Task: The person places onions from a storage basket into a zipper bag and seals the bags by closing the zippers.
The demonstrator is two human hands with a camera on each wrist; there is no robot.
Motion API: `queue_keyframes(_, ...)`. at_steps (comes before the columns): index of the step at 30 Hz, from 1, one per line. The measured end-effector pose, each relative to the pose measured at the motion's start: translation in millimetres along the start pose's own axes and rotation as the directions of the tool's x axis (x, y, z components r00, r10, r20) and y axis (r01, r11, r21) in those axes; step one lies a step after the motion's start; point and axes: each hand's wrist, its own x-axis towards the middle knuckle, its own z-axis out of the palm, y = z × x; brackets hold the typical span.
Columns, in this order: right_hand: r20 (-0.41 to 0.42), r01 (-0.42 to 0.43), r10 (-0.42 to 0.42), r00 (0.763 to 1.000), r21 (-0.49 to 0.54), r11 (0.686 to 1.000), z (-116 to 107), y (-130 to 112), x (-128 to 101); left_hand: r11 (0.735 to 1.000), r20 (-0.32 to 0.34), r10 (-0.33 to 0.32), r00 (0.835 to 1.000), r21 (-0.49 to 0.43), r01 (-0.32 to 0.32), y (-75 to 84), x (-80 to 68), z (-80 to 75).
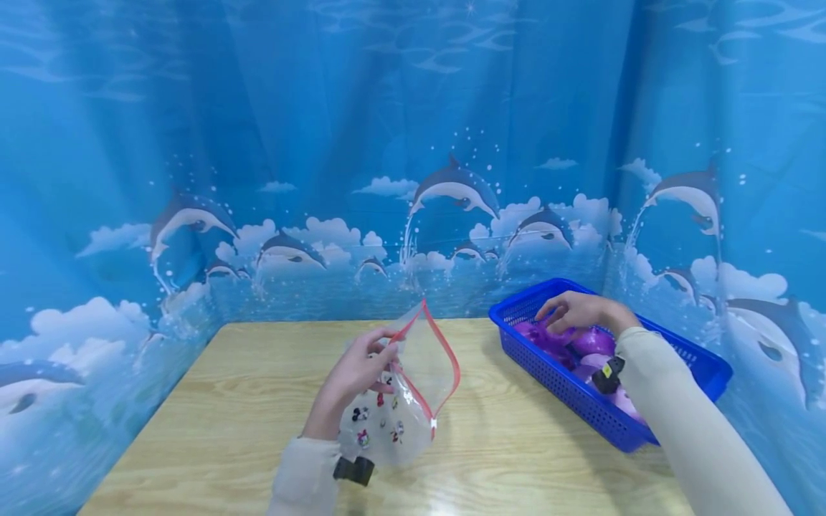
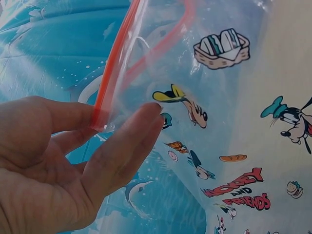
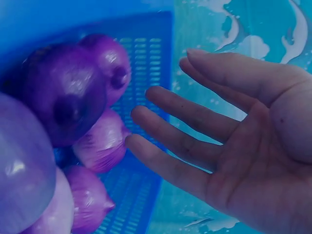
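Note:
My left hand [image 1: 361,369] pinches the red zip edge of a clear plastic bag [image 1: 403,398] printed with cartoon figures, held upright over the wooden table [image 1: 213,423] with its mouth gaping. In the left wrist view the thumb and fingers [image 2: 122,146] pinch the red strip of the bag [image 2: 229,122]. My right hand [image 1: 574,312] hovers with straight fingers over purple onions [image 1: 590,344] in a blue basket [image 1: 700,365]. The right wrist view shows the open palm [image 3: 243,146] just beside the onions [image 3: 73,97], not touching them.
A blue dolphin-print curtain [image 1: 413,143] closes off the table at the back and both sides. The blue basket sits at the table's right edge. Bare wood lies left of the bag.

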Motion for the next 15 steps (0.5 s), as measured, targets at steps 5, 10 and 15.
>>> queue_keyframes(5, 0.045, -0.068, 0.07, 0.997, -0.042, 0.997, 0.1, 7.7, 3.1, 1.0, -0.003, -0.007, 1.0, 0.002, 0.007, 0.6, -0.2, 0.3)
queue_keyframes(10, 0.082, -0.123, 0.128, 0.988, -0.071, 0.99, 1.4, 14.9, 5.0, 1.0, -0.008, -0.012, 1.0, 0.004, 0.012, 0.3, -0.1, 0.9)
queue_keyframes(15, 0.089, -0.138, 0.143, 0.986, -0.061, 0.989, 4.5, 22.7, 9.1, 1.0, -0.009, -0.009, 1.0, 0.004, 0.009, -0.3, 0.5, 0.6)
